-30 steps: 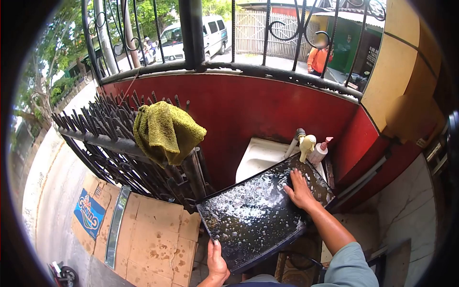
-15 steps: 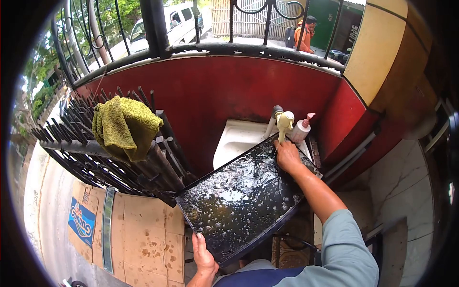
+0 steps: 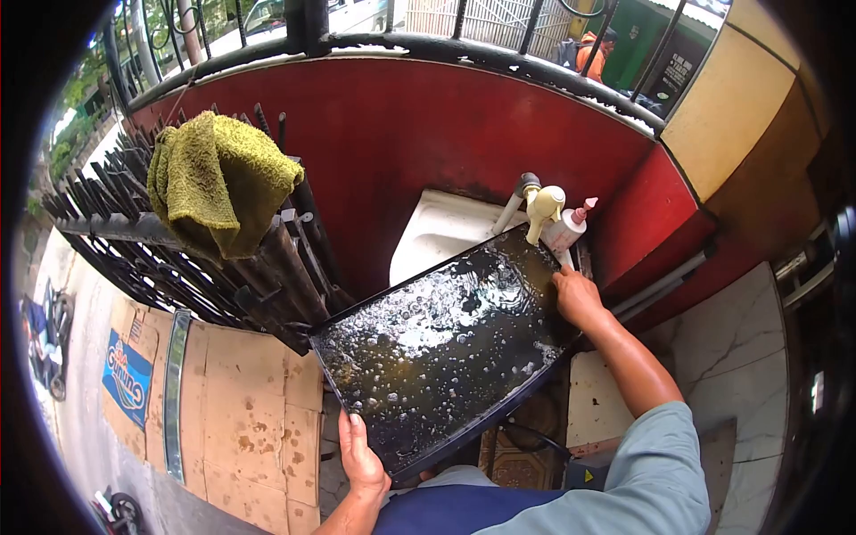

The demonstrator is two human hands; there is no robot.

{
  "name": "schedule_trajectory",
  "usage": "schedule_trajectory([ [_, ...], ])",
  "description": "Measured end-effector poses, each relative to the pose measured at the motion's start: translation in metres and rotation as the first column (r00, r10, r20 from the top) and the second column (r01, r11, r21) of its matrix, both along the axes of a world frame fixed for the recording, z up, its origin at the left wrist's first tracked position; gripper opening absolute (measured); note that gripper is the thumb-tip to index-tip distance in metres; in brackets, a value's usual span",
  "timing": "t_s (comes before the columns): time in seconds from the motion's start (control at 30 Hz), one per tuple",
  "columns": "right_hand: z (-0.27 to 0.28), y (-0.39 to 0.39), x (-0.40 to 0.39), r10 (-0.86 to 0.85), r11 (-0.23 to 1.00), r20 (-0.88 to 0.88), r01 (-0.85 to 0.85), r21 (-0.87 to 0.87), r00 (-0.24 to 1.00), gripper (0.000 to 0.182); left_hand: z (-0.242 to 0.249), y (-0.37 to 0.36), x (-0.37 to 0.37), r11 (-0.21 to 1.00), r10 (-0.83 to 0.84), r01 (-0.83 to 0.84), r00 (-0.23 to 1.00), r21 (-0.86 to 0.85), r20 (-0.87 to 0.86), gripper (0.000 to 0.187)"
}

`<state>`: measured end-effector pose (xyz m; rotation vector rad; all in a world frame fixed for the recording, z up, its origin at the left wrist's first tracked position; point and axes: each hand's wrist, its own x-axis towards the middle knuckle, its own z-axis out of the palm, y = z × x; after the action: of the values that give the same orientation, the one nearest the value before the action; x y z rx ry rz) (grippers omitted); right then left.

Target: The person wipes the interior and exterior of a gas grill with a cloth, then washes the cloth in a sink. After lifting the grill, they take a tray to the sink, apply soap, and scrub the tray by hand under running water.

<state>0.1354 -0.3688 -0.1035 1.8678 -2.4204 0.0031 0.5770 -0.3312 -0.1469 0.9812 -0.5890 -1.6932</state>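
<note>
A large black rectangular tray lies tilted across the front of the white sink, holding water with foam and bubbles. My left hand grips its near left edge, thumb up on the rim and the other fingers partly hidden. On the far right edge, my right hand is closed round the rim just below the tap. The cream tap stands over the tray's far corner, and the water ripples near there. Beside the tap is a soap bottle with a pink pump.
A yellow-green towel hangs over the black metal gate on the left. Flattened cardboard lies on the ground below it. A red wall topped with railings closes off the back. Beyond it is a person in orange.
My right hand has moved from beside the tap to the tray's right rim. The water surface looks calmer on the right. The view has shifted slightly.
</note>
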Motion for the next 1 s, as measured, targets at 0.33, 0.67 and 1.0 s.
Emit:
schedule_trajectory([
  [0.33, -0.016, 0.042, -0.013, -0.110, 0.984, 0.383, 0.154, -0.086, 0.917, 0.039, 0.001, 0.015, 0.002, 1.000, 0.022, -0.023, 0.998, 0.001, 0.055, 0.047],
  [0.67, -0.025, 0.019, 0.006, 0.037, 0.969, 0.377, 0.059, -0.242, 0.926, 0.045, 0.014, 0.026, 0.012, 1.000, 0.024, -0.024, 0.999, 0.014, 0.031, 0.046],
  [1.0, -0.032, -0.034, 0.107, 0.362, 0.931, 0.466, -0.286, -0.227, 0.808, 0.050, 0.004, 0.027, 0.013, 0.999, 0.053, -0.053, 0.998, 0.008, 0.037, 0.044],
])
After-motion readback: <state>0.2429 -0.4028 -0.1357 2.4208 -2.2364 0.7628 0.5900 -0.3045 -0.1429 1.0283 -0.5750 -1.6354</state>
